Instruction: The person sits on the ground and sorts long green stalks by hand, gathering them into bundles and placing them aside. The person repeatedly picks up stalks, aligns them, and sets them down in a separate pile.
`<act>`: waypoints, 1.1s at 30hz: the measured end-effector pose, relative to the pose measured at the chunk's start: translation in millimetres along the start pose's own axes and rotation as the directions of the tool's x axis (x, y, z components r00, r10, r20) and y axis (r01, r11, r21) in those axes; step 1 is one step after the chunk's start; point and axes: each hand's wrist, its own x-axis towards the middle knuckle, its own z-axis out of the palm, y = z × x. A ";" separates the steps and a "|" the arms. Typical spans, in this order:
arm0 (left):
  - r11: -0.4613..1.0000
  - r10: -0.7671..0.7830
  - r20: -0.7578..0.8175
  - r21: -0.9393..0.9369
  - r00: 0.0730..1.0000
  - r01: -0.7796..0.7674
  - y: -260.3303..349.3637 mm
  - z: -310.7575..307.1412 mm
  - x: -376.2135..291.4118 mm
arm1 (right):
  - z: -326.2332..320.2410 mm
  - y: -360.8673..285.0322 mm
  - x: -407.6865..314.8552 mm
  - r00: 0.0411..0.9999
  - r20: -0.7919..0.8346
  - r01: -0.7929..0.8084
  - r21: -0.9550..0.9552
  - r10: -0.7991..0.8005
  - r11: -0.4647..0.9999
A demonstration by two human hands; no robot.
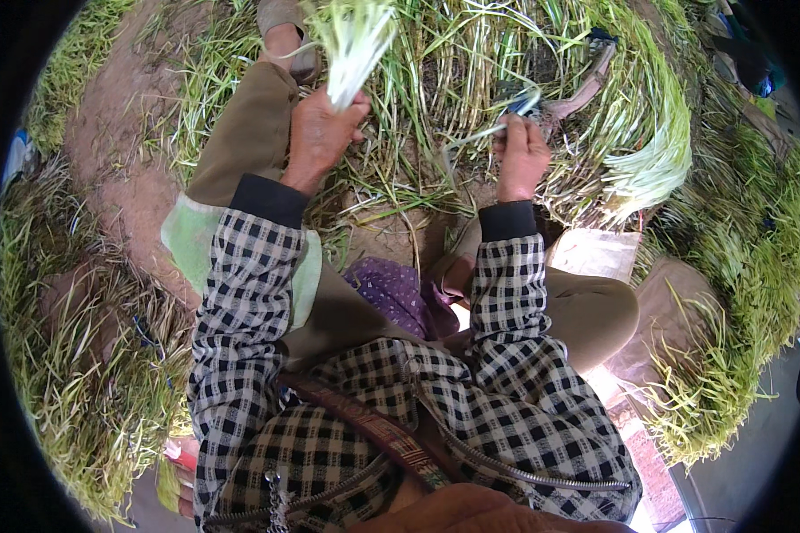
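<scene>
My left hand (323, 133) is closed around the lower end of a bunch of pale, white-stemmed leafy stalks (353, 56), whose tips reach the top of the picture. Between the thumb and fingers of my right hand (521, 156) is a thin pale stalk (476, 138), bent and hanging down to the left. Long green and straw-coloured stalks (453, 73) lie spread on the ground beyond both hands. Just past my right hand are a bit of blue material (523, 103) and a curved, pinkish-brown strip (583, 83).
A neat pile of pale-stemmed stalks (650, 170) lies at the right. Larger leafy heaps (759, 240) line the right side, and another heap (87, 386) the left. A purple patterned cloth (390, 293) lies between my legs, and a light green cloth (190, 240) covers part of my left leg.
</scene>
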 end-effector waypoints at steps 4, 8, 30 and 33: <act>0.993 -0.068 0.275 -0.076 0.959 0.092 -3.5 12.1 -4.9 | 40.0 -15.8 -17.8 0.972 0.234 0.040 -0.080 -0.020 0.996; 0.984 -0.119 0.360 -0.085 0.925 0.160 7.8 17.0 -12.6 | 70.6 -9.1 -20.6 0.938 0.335 0.129 -0.099 -0.089 0.987; 0.924 -0.187 -0.014 -0.341 0.982 0.171 11.5 -21.1 11.0 | 32.8 71.0 -93.1 0.615 0.786 0.268 -0.281 0.061 0.922; 0.926 -0.162 -0.055 -0.352 0.985 0.133 19.8 -23.6 9.8 | 29.6 85.7 -98.3 0.615 0.782 0.249 -0.313 0.100 0.917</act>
